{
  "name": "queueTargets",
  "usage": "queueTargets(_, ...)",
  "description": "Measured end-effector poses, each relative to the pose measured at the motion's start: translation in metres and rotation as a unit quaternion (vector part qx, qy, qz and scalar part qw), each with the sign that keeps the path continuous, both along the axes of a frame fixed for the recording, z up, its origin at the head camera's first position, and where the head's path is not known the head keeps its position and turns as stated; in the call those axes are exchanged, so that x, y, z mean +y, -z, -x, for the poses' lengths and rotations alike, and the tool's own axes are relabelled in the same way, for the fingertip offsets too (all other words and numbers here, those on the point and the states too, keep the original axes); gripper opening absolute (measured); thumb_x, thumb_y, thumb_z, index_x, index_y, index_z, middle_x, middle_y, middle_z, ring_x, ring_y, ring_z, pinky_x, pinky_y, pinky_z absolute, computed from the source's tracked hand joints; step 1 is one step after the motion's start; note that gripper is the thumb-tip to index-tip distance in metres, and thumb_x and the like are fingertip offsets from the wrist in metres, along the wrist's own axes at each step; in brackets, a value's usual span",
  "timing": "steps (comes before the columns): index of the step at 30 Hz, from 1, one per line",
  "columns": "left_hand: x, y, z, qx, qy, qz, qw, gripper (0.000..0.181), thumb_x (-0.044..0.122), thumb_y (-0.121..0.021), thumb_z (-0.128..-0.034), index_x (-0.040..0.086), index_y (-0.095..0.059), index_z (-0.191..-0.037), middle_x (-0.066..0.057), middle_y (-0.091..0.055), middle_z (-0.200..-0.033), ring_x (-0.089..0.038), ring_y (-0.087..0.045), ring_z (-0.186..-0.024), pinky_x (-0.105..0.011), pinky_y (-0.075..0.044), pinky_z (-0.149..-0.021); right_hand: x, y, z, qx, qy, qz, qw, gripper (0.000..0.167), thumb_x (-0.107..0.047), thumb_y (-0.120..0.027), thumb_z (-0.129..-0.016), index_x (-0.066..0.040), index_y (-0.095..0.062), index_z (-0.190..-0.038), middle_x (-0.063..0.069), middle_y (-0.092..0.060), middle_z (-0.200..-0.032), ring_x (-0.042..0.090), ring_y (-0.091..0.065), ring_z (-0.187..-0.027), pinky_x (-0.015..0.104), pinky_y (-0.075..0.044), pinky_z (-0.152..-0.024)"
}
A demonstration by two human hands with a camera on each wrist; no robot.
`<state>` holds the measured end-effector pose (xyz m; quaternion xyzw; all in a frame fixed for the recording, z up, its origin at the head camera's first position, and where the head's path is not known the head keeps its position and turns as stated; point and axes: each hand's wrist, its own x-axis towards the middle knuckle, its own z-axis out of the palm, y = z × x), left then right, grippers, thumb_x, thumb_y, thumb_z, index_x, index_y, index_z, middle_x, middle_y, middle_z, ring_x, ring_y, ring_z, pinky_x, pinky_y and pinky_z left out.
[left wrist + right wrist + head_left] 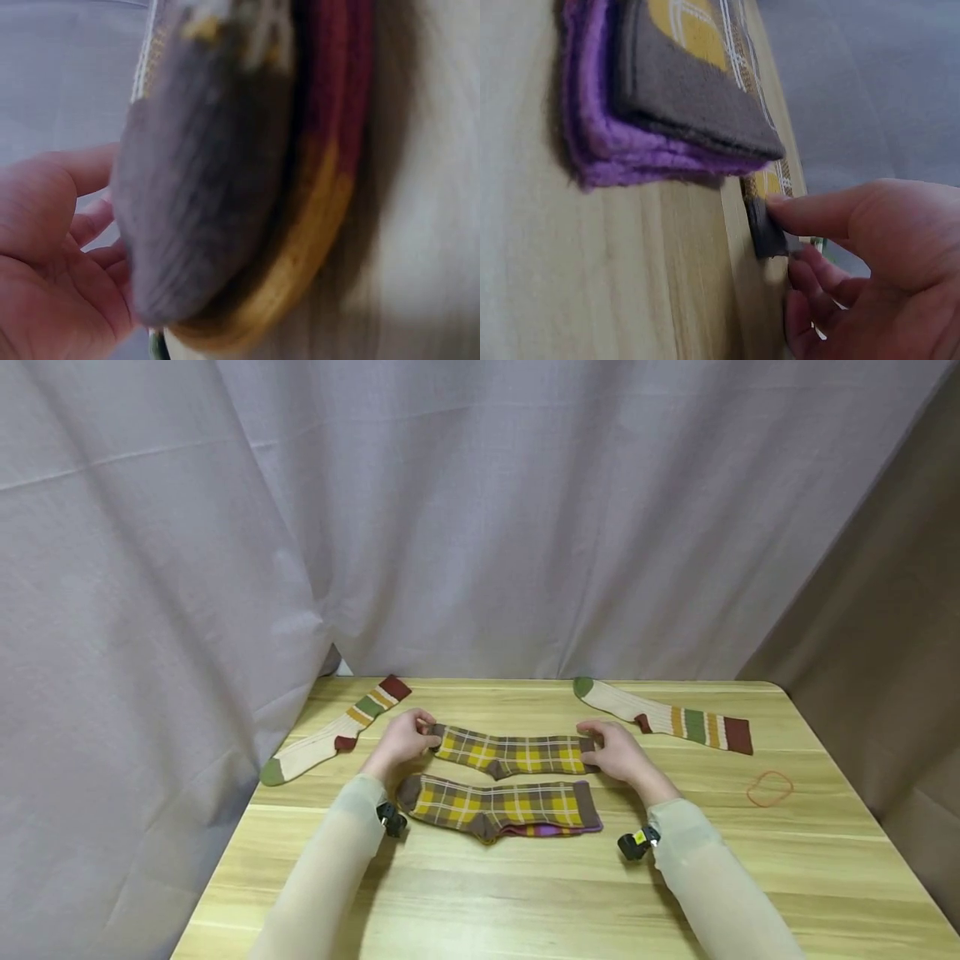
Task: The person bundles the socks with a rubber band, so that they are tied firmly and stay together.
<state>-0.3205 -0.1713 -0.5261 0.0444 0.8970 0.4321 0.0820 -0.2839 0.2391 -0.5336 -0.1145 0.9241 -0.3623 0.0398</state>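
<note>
A yellow-and-brown plaid sock [517,754] lies across the table between both hands. My left hand [406,739] pinches its brown toe; in the left wrist view the fingertips of this hand [56,247] are hidden behind nearer socks. At the other end, my right hand [613,750] grips the brown cuff, with thumb and fingers on either side of it in the right wrist view [885,262]. Closer to me, a second plaid sock [517,803] lies on top of a purple, maroon and orange sock [600,142], which shows along its lower edge.
A cream sock with green toe and striped leg [318,749] lies at the left of the wooden table [480,902]. A matching one [652,714] lies at the back right. An orange loop [770,789], thin like a rubber band, is at the right. Grey curtains [480,527] hang behind.
</note>
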Motion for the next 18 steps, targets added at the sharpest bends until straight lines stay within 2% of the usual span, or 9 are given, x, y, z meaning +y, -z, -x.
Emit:
queueTargets(4,0.0032,0.0028,0.0021,-0.004,-0.011,-0.001,0.9999,0.035,0.003,-0.083,-0.0896,0.001,-0.066,-0.12,-0.007,-0.062,-0.088,-0.011,-0.054,-0.058,-0.023,-0.045,-0.052,0.002,0.0027,0.0018,-0.017,0.008,0.004,0.9998,0.056,-0.003,-0.078,-0.095,0.005,-0.058,-0.146,0.031,-0.062,-0.138,0.047,-0.058,-0.124,0.061,-0.047,-0.107)
queueTargets(8,0.0048,0.0054,0.003,-0.004,-0.017,-0.004,0.9998,0.038,-0.001,-0.084,-0.0873,0.002,-0.066,-0.121,-0.006,-0.062,-0.087,-0.011,-0.057,-0.061,-0.023,-0.047,-0.054,0.0033,0.0029,0.0028,-0.032,0.018,0.009,0.9993,0.056,-0.005,-0.079,-0.095,0.004,-0.058,-0.146,0.022,-0.063,-0.115,0.036,-0.057,-0.107,0.051,-0.048,-0.094)
queueTargets(11,0.0044,0.0062,0.0023,0.001,-0.017,-0.008,0.9998,0.038,-0.002,-0.084,-0.087,0.001,-0.066,-0.121,-0.006,-0.061,-0.087,-0.012,-0.058,-0.063,-0.023,-0.048,-0.054,0.0039,0.0029,0.0032,-0.034,0.02,0.011,0.9992,0.054,-0.005,-0.079,-0.095,0.005,-0.059,-0.144,0.014,-0.056,-0.099,0.028,-0.051,-0.094,0.044,-0.043,-0.084)
queueTargets(18,0.0003,0.0081,-0.0007,0.015,-0.019,-0.008,0.9997,0.037,-0.003,-0.083,-0.088,0.0,-0.067,-0.121,-0.006,-0.06,-0.088,-0.014,-0.057,-0.068,-0.023,-0.049,-0.057,0.0049,0.0048,0.0015,-0.035,0.015,0.018,0.9991,0.048,-0.005,-0.077,-0.097,0.006,-0.06,-0.14,0.008,-0.054,-0.092,0.022,-0.05,-0.086,0.038,-0.041,-0.08)
